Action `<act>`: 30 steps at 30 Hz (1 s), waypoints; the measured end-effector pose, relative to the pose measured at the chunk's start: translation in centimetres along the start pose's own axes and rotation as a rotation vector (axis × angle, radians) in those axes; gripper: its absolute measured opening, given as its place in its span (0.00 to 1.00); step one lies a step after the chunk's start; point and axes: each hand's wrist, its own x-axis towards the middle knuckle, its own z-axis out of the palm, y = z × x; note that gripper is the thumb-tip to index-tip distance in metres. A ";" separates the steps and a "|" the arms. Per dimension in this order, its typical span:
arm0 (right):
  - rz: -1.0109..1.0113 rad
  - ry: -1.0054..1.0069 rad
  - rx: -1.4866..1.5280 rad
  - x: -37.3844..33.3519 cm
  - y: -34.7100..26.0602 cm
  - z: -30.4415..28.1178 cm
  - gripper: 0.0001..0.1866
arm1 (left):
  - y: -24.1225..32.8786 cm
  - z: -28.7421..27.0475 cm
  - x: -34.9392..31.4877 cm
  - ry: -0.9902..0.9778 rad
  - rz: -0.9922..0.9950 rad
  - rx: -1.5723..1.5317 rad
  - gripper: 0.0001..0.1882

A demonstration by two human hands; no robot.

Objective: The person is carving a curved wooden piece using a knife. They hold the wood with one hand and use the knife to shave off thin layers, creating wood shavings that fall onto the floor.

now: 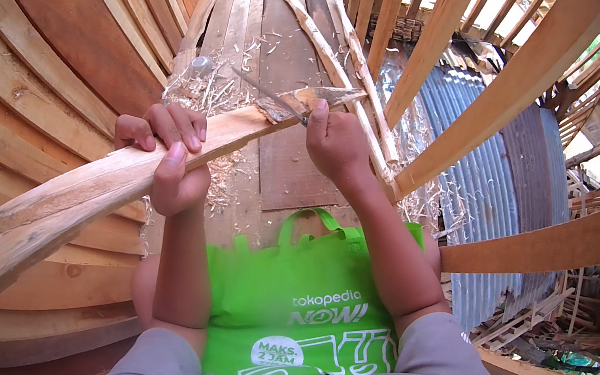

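A long, curved piece of timber (78, 193) runs slantwise in front of me, from the lower left to near the middle. My left hand (176, 154) is wrapped round it, fingers on the far side and thumb on the near one. Toward its far right end my right hand (336, 144) is closed in a fist on a knife (267, 93). The fist hides the handle; the narrow blade points up and left across the timber, where the surface is rough and partly dark. A green fabric bag (240, 297) with white print lies over my lap.
Curved planks (49, 63) form a wall on the left. Upright wooden ribs (499, 102) stand on the right, with corrugated metal sheets (473, 162) beyond. Peeled poles (354, 61) and wood shavings (218, 173) lie on the plank floor, near a clear plastic cup (200, 67).
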 end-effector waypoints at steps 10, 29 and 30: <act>0.155 0.205 -0.043 2.0 5.6 2.6 0.31 | -0.2 0.4 0.0 -0.135 -0.047 -0.052 0.17; 0.062 -0.115 0.459 1.5 7.6 -0.2 0.21 | 0.0 0.2 0.0 -0.141 -0.026 -0.016 0.14; 0.033 -0.066 0.385 1.6 7.9 0.1 0.21 | -0.1 0.2 0.1 -0.142 -0.025 -0.016 0.14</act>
